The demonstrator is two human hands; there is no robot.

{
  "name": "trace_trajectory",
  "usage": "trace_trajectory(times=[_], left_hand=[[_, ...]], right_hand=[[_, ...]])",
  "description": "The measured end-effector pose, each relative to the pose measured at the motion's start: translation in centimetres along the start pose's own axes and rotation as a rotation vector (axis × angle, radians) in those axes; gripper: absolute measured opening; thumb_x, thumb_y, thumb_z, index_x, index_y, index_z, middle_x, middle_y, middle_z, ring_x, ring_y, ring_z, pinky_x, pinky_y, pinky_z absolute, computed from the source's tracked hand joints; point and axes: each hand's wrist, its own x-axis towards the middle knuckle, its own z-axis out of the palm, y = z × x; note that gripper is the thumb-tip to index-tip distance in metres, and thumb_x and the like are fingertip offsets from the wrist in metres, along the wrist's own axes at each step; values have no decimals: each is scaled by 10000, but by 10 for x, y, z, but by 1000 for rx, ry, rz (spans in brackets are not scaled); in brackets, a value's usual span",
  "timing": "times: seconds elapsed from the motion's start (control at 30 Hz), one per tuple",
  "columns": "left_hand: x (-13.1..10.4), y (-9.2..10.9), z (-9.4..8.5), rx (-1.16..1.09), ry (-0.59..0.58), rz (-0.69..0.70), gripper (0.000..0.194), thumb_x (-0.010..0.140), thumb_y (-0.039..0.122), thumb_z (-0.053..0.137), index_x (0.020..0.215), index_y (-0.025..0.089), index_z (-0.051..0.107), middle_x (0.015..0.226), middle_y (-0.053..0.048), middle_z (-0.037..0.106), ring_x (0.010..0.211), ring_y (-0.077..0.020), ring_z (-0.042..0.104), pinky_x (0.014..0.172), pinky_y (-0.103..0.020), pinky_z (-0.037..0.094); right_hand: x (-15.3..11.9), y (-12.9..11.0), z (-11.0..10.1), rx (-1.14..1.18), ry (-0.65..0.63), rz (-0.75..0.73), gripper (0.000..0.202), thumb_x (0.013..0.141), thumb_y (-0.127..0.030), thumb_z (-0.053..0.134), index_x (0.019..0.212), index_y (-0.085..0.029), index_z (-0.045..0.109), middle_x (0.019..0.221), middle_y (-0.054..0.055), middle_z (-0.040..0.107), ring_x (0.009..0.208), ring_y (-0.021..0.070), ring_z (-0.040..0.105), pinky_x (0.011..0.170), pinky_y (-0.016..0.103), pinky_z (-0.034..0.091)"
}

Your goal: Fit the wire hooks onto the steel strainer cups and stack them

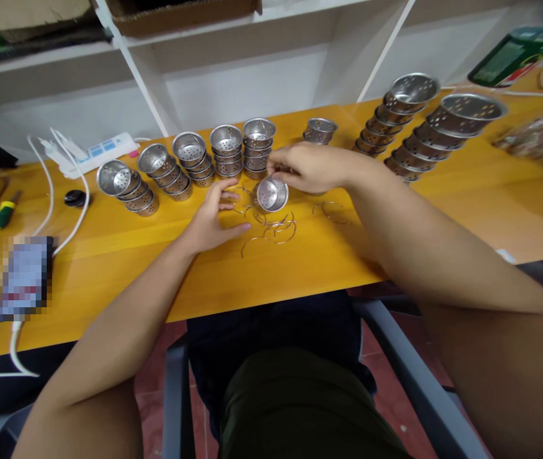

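My right hand [302,167] pinches a small perforated metal cup [272,194] by its rim, the cup tilted so that its mouth faces me. To the left of it, my left hand [216,220] is empty, with thumb and fingers spread toward the cup. Several thin bent wire pieces [275,231] lie on the table beneath and in front of the cup. More curved wires [332,211] rest under my right wrist. Behind my hands stands a row of stacked perforated cups, among them one stack [227,150] and another [258,145].
Taller cup stacks [415,95] lean at the right, near a green can [515,57] and a clear plastic bag [539,134]. At the left are a power strip [101,153], white cables, a screwdriver [0,215], a black cap [74,198] and a phone-like device [25,277]. White shelving [252,64] borders the back.
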Motion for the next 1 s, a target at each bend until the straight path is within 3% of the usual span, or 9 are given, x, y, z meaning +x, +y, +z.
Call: trace_trajectory(times=[0.1,0.17,0.27,0.33,0.43,0.53,0.63,0.87,1.0], left_hand=[[2,4,3,28,17,55,1306,893,675,1190,1912,383,428,1944,-208,579,1689,-447,741,1350,-639,730],[4,5,2,71,68,64,1257,905,759,1161,1879,346,483,1887,-210,638,1724,-465,721,1433,-661,671],[6,-2,-3,120,174,23,1074,971,850,1067,1760,299,590,1725,-187,746,1634,-435,779,1434,-632,661],[8,-11,-7,133,265,4,1067,968,911,1033,1715,284,599,1654,-173,765,1573,-417,803,1405,-613,673],[10,-25,-10,136,354,2,1096,957,957,1010,1706,283,580,1620,-167,748,1541,-408,805,1390,-610,671],[10,-33,-10,133,364,4,1105,956,965,1005,1715,286,578,1629,-171,728,1562,-416,787,1396,-616,665],[9,-32,-9,131,366,7,1125,958,1004,971,1724,281,576,1626,-174,732,1539,-410,803,1380,-609,680],[8,-24,-9,136,343,-33,1147,916,956,1046,1720,279,588,1612,-170,755,1552,-420,799,1401,-619,672],[8,-24,-8,129,335,13,1102,970,967,987,1728,280,578,1622,-173,747,1515,-404,815,1368,-608,692]], right_hand=[[-1,-41,16,242,164,55,174,1199,-312,744,1330,-226,820,1147,112,868,1080,313,778,997,432,614],[3,-58,32,405,220,86,121,1216,-323,753,1285,-244,813,1142,100,871,1051,297,796,985,427,647],[12,-58,50,546,239,178,141,1262,-306,686,1281,-248,813,1126,97,888,961,279,829,933,429,680],[15,-47,54,459,211,220,162,1248,-252,679,1261,-225,838,1153,117,911,981,288,849,955,437,683],[17,-32,56,209,57,198,115,1192,-211,785,1225,-182,891,1274,159,949,1139,322,875,1060,440,657],[16,-33,59,58,-87,196,152,1172,-133,793,1247,-159,922,1351,184,957,1272,350,882,1097,423,624],[15,-39,62,-5,-130,212,235,1167,-61,732,1251,-162,927,1364,187,953,1329,357,873,1073,409,600],[9,-42,54,-91,-174,228,266,1127,-33,689,1140,-191,902,1276,165,945,1148,327,855,902,404,540],[9,-54,47,-197,-241,248,211,1117,-74,730,1156,-144,925,1290,239,939,1118,372,866,829,438,514]])
